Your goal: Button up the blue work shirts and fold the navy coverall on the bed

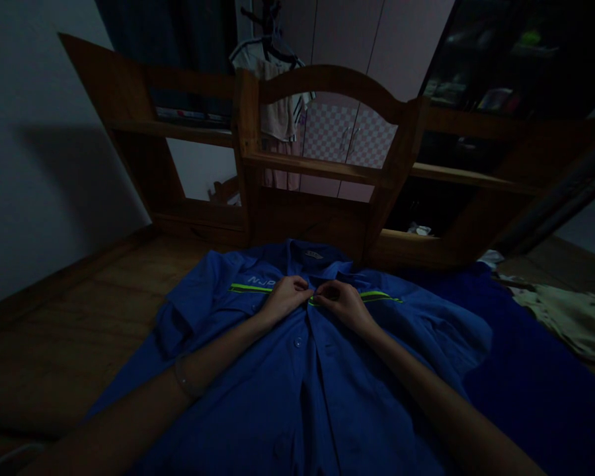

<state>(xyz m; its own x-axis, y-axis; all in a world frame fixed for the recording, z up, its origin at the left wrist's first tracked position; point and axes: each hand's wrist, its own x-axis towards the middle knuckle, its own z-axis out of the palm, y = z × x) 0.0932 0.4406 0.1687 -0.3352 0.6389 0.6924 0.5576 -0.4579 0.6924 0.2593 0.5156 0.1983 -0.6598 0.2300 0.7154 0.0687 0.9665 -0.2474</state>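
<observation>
A blue work shirt [297, 383] with a yellow-green reflective chest stripe lies front-up on a wooden surface, collar pointing away from me. My left hand [286, 295] and my right hand [341, 301] meet at the shirt's front placket, just below the collar. Both have their fingers curled and pinched on the fabric edges at the stripe. A round button [298, 342] shows on the placket below my hands. A thin bracelet circles my left wrist.
A wooden bed frame [322, 165] with rails stands right behind the shirt. A white wall [34, 165] is at the left. A pale green garment [570, 314] lies at the right on dark blue cloth [525, 370]. Clothes hang beyond the frame.
</observation>
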